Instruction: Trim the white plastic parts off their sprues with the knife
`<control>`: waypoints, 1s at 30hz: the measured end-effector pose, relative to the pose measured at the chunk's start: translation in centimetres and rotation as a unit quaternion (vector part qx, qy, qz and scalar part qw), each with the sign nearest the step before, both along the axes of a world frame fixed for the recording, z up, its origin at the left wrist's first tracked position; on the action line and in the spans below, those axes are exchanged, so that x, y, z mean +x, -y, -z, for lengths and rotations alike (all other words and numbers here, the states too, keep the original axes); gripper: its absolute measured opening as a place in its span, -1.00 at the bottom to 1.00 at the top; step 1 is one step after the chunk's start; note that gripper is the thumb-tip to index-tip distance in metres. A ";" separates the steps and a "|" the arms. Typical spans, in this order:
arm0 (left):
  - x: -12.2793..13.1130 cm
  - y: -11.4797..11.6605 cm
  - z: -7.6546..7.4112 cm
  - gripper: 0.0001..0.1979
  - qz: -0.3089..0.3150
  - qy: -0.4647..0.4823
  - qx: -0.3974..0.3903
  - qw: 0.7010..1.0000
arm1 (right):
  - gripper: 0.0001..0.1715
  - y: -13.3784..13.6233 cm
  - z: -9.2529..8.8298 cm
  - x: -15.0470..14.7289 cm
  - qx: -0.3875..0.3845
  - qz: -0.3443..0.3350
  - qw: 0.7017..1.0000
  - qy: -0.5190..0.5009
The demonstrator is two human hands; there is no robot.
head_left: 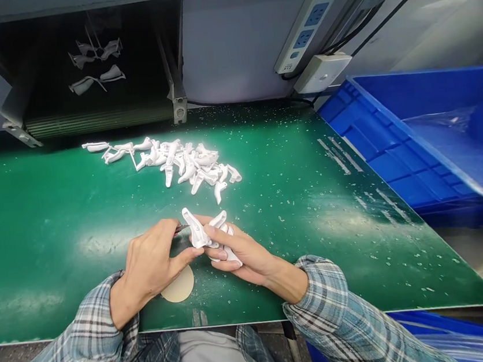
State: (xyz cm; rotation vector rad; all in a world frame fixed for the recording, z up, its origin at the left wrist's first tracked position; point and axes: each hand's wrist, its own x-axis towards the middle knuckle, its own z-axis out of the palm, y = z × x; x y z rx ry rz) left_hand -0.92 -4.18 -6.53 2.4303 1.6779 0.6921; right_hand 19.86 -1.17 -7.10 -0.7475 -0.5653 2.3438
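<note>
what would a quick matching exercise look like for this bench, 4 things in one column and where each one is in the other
Things:
1. white moulded plastic part
2. pile of white moulded plastic parts
3. blue plastic crate
4. power strip

Places:
A. on the wall panel above the bench
B. held in the right hand
C. at the right side of the bench
D. lying on the green mat, farther out

Pairs: 1-B, 2-D, 3-C, 4-A

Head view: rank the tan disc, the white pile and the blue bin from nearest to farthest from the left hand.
1. Tan disc: just below the left hand, toward the bench's near edge.
2. White pile: ahead of the hand, mid-bench.
3. Blue bin: far right, past the bench's right side.
</note>
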 end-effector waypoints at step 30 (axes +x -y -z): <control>-3.8 -9.3 -0.7 -0.65 -0.065 0.060 -0.153 0.984 | -0.56 -1.1 0.1 0.2 -0.049 0.096 0.992 -0.061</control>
